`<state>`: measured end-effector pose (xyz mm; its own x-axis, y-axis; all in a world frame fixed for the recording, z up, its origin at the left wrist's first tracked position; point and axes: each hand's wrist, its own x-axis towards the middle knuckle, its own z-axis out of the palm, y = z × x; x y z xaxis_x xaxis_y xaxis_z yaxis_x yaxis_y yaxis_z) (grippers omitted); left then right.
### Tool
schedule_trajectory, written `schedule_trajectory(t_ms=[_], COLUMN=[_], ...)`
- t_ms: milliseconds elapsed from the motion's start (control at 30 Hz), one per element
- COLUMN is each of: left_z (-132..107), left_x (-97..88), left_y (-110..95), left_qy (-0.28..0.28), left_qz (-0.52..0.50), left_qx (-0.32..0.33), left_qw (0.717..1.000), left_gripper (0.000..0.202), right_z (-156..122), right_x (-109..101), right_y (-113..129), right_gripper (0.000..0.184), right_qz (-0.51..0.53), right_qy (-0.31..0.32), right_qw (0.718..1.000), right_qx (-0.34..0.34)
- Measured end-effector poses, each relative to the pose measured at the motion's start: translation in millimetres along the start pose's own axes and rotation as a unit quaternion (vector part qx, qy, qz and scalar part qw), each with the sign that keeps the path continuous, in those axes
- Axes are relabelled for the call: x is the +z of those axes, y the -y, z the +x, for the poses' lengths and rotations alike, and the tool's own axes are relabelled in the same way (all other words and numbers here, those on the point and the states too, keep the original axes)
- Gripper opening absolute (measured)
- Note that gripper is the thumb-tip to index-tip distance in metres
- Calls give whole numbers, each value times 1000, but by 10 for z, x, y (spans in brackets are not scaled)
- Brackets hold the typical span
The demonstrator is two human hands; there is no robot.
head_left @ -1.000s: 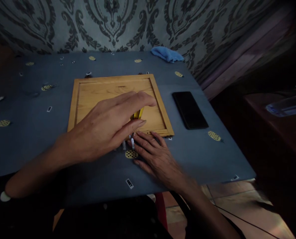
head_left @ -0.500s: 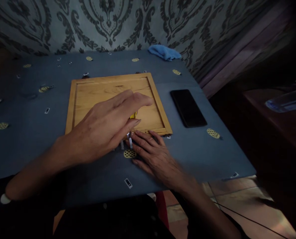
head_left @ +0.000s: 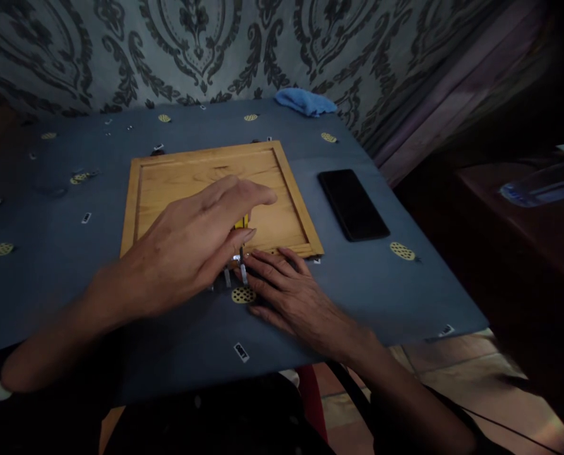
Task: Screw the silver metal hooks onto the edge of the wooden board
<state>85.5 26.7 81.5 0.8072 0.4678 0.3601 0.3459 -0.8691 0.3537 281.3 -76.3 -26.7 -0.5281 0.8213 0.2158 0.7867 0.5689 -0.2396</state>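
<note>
A shallow wooden tray [head_left: 177, 167] lies on a blue-grey table [head_left: 357, 278]. My left hand [head_left: 191, 243] hovers over the tray's near edge, fingers stretched out and together, covering most of a yellow object [head_left: 240, 222] in the tray. My right hand [head_left: 286, 291] rests flat on the table just in front of the tray, fingers spread, their tips touching small silvery metal pieces [head_left: 241, 270]. A yellow perforated disc [head_left: 242, 295] lies beside that hand's thumb.
A black phone [head_left: 352, 204] lies right of the tray. A blue cloth [head_left: 304, 101] sits at the far edge by the patterned wall. More yellow discs [head_left: 402, 251] and small black-and-white tags [head_left: 240, 351] are scattered over the table. The table's edge runs close on the right.
The view has drifted slightly right, so everything sits a little further left. My left hand has drawn back a bit over the yellow object. My right hand stays in place.
</note>
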Motion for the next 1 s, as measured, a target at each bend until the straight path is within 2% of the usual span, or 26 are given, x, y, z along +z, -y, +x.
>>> schedule_trajectory(t_ms=[467,667,900,1000], left_z=[-22,-65,-91,-111], left_x=[11,29,31,56], left_y=[-2,19,9,13], left_qy=[-21,-32,-41,-44], left_qz=[27,33,49,29], left_qx=[42,58,61,36], left_qw=[999,997,996,998], left_gripper=[29,29,30,38], right_z=[10,19,25,27], right_x=[1,18,5,5], right_y=[-55,-52,-45,-41], right_gripper=[45,44,41,40], right_qz=[12,5,7,7], right_qy=[-1,-26,-18,-25], right_qw=[1000,999,1000,999], right_qx=[-20,-23,-25,-24])
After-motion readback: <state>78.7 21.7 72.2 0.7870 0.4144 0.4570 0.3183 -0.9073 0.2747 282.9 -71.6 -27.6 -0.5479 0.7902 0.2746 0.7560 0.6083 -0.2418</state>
